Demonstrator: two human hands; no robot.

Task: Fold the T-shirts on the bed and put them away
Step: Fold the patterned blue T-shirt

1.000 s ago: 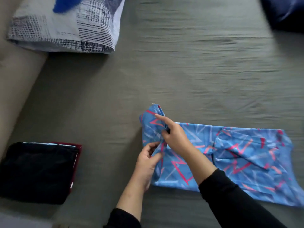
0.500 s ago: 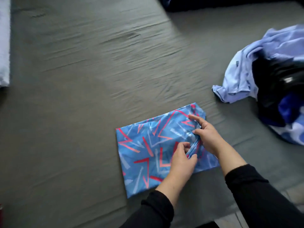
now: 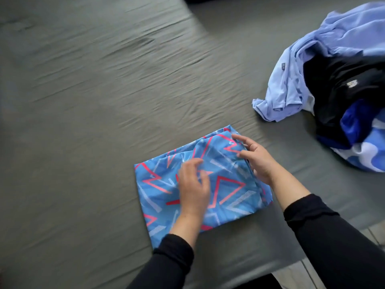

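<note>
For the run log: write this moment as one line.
step: smoothing fold | left hand: open on patterned blue T-shirt | right hand: open at its edge | unfolded pile: waiting

One head camera is looking steeply down from close above the bed's point(image 3: 87, 84) near edge, facing its far side, tilting slightly; no second view.

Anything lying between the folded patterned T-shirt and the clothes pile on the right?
Nothing: head view shows only bare grey bedsheet between patterned T-shirt and clothes pile.
</note>
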